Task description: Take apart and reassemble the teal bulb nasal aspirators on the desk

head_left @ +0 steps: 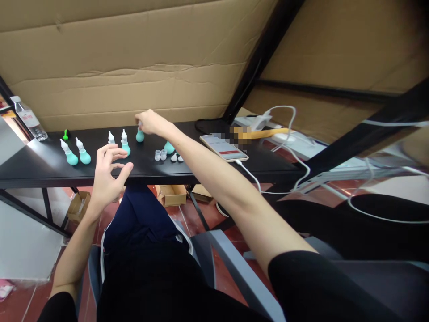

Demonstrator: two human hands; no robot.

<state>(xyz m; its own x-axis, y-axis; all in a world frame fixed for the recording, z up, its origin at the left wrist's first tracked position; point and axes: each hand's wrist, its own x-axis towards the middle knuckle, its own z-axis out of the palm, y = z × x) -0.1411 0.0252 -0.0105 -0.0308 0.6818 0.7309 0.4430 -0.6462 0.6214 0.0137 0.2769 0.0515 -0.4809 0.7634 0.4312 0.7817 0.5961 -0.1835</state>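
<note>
My right hand (149,122) reaches across to the back of the table, its fingers pinched at the neck of a teal rubber bulb (140,136). Over the front edge my left hand (109,172) hovers with fingers curved and apart, holding nothing. Just beyond it are a bulb nasal aspirator (125,147) with a white nozzle and a second one partly hidden by my fingers. Two more aspirators (83,154) stand at the left. Another teal bulb (168,147) is partly covered by my right forearm. Two translucent cups (161,155) and small white tips (174,157) lie nearer.
A water bottle (30,120) and a small green object (66,134) stand at the table's left. On the right lie a phone (224,148) with a white cable and a yellow strip (268,133). Cardboard (134,53) walls the back; a black frame post (258,67) slants up.
</note>
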